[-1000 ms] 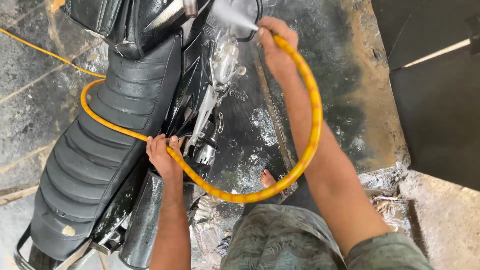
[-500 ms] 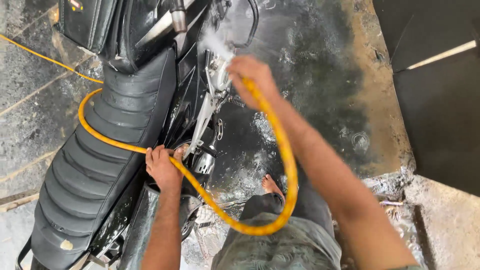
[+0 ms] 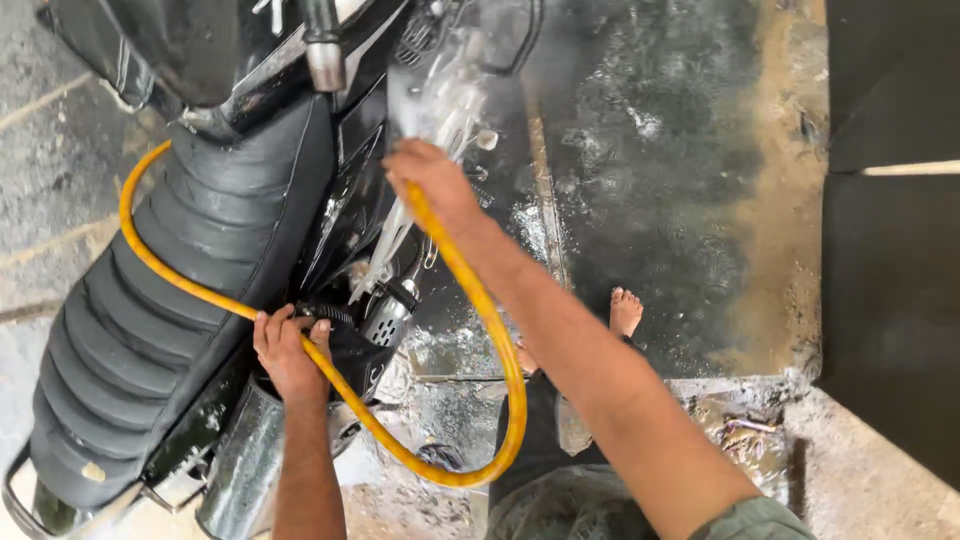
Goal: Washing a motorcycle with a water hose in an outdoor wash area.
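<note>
Both hands, left hand (image 3: 290, 350) and right hand (image 3: 432, 180), grip a yellow hose (image 3: 480, 300) beside a motorcycle (image 3: 180, 300).

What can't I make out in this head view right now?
- Hose tip: hidden inside the right hand.
- Where the spray lands on the motorcycle: blurred by water mist.
- Motorcycle front and rear: cut off by the top and bottom-left edges.
- What the left hand rests on: covered by the hand itself.

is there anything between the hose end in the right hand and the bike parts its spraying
Nothing visible does. The right hand holds the yellow hose close to the motorcycle, and only spray shows between them. The left hand rests lower down, clear of the spray.
</note>
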